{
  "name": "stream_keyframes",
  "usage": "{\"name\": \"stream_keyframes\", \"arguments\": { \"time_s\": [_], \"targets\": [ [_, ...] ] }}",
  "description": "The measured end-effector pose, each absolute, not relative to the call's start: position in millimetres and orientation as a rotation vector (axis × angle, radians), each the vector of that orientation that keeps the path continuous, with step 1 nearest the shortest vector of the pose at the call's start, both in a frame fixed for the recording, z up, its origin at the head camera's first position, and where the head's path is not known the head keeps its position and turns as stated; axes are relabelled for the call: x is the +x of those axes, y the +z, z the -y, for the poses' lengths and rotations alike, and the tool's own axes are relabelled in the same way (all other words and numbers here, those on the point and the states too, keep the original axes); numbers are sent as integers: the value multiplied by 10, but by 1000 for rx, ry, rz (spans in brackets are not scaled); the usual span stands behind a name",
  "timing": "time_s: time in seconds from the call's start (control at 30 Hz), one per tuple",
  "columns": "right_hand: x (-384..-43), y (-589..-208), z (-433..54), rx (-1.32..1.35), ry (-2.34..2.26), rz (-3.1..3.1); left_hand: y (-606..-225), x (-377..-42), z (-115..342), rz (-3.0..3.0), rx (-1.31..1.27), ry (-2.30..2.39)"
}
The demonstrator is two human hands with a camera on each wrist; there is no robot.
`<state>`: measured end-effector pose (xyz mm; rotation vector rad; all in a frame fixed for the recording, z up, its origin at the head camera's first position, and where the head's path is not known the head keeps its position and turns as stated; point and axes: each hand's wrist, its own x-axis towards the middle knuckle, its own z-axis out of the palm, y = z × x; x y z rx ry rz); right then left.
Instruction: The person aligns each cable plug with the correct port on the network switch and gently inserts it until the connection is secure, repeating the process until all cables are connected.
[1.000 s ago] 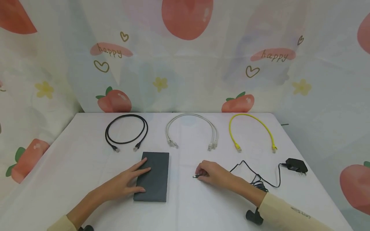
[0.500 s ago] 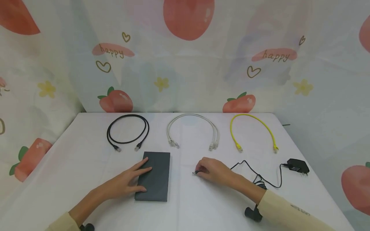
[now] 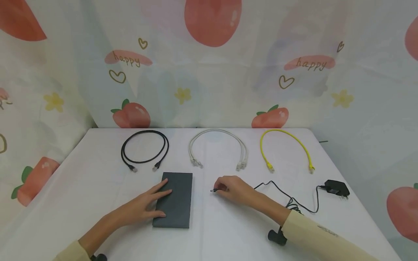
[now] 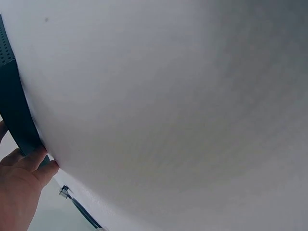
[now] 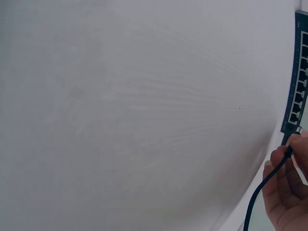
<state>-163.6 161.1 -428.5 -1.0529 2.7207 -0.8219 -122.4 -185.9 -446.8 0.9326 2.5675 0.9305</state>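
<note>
A dark grey network switch (image 3: 177,203), flat and box-shaped, lies on the white table. My left hand (image 3: 143,208) rests on its left side with fingers spread over the top. To the right of the switch, my right hand (image 3: 235,189) pinches the power plug (image 3: 214,190) of a black cord between thumb and fingers, its metal tip pointing left. The right wrist view shows a row of ports (image 5: 299,82) along the switch's side, with the pinched cord (image 5: 260,190) trailing down from the fingers. A gap separates plug and switch in the head view.
The cord runs right to a black power adapter (image 3: 337,188), with a coiled bundle (image 3: 294,207) by the right forearm. Along the back lie a black network cable (image 3: 143,162), grey cables (image 3: 215,129) and a yellow cable (image 3: 302,145). A patterned curtain (image 3: 209,79) hangs behind.
My right hand has moved left and slightly away from me with the plug, closer to the switch. The left hand stays on the switch.
</note>
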Motion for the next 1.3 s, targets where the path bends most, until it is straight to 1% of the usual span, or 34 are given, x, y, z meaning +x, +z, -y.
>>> {"name": "stream_keyframes", "arguments": {
  "time_s": [0.23,0.57,1.07,1.3],
  "targets": [
    [-1683,-4332,-1536,-1054,-840,-2719,-4468,-1219,1860,-2572,937,929],
    [-1748,-4330,-1413,-1024,-822,-2707,-4462,-1217,1877,-2515,853,1012],
    [-1805,-4355,-1302,-1043,-844,-2698,-4460,-1218,1874,-2553,900,971],
    [-1829,-4352,-1214,-1037,-895,-2696,-4458,-1208,1870,-2547,880,979]
  ]
}}
